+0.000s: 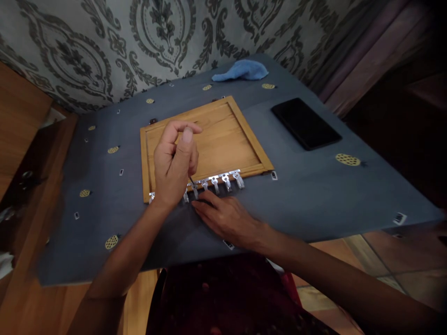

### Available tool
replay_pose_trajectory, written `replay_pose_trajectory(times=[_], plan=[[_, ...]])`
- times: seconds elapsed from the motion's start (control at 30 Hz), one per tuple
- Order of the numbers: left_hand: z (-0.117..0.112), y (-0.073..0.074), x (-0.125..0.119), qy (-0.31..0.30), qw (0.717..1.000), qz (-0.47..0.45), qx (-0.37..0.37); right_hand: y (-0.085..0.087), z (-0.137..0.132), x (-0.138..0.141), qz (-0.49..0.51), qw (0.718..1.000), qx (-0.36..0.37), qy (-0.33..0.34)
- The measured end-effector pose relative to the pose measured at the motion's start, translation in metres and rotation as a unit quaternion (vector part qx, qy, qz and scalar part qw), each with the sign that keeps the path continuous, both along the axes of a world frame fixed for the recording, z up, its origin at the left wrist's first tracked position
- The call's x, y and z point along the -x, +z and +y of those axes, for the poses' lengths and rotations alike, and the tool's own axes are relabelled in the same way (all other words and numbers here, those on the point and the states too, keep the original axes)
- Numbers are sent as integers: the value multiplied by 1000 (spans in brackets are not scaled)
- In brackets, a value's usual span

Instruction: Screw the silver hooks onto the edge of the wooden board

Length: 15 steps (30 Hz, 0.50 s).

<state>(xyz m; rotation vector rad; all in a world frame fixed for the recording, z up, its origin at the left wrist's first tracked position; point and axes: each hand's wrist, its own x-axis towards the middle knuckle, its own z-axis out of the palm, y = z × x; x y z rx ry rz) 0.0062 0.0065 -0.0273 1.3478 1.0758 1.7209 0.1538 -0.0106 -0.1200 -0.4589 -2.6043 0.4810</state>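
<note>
A wooden framed panel lies flat on the table with a silver hook rail along its near edge. Several metal hooks hang from the rail toward me. Raised over the panel's near left part, my left hand is closed around a screwdriver. Its thin dark shaft points down at the rail, while the handle is hidden in the fingers. My right hand rests low on the table, its fingertips closed at one of the rail's middle hooks. The hand hides part of the contact.
The blue patterned cloth covers the table. A black phone or tablet lies right of the panel, and a blue rag sits at the back edge. A patterned curtain hangs behind; wooden furniture stands on the left.
</note>
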Motion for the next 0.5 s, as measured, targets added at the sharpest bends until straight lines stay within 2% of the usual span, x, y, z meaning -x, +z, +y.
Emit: replay_pose_trajectory(times=[0.2,0.5], plan=[[-1,-2,-4,48,999,-15,-21,0,0,1,-6,1000,-23,-5],[0,-4,-4,67,997,2,-25,-3,-1,2,25,999,-29,-11]])
